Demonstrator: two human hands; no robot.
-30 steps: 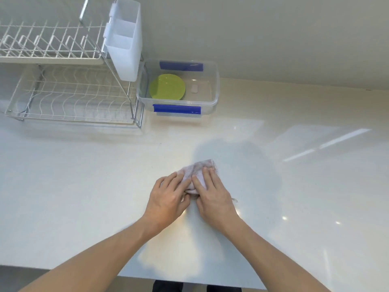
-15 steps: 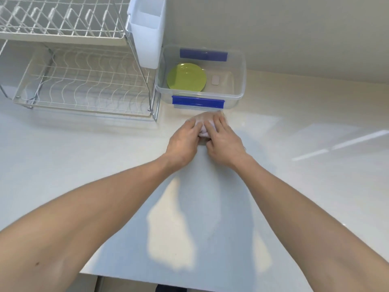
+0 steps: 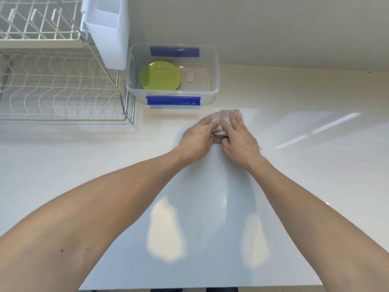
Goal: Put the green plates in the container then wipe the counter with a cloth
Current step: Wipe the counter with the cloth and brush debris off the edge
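White counter (image 3: 63, 165) fills most of the frame, glossy, w/ light patches low centre and streaks at right. Wall runs across the top

Two bare forearms come in from the bottom corners and meet a bit above centre. Wire dish rack (image 3: 59, 89) takes the upper left, two tiers, w/ a white plastic cutlery holder (image 3: 107, 30) hung on its right end

Just right of the rack, top centre: clear plastic container (image 3: 214, 81), lid off, blue clip on the near wall and another on the far wall. Inside, green plates (image 3: 160, 75) lie flat in the left half; can't tell how many are stacked, looks like one disc from here. Right half of the box has only a small pale rectangle on the floor, prob a label or sticker

Left hand (image 3: 195, 140) palm down on the counter, fingers together and pressed onto the near-left edge of the cloth. Right hand (image 3: 240, 140) also palm down, fingers flat and slightly spread on top of it. Thumbs nearly touching

Cloth (image 3: 223, 118), pale pinkish, bunched up under both sets of fingertips, on the counter just below the container's near right corner, not touching it. A loose thread shows by the right wrist
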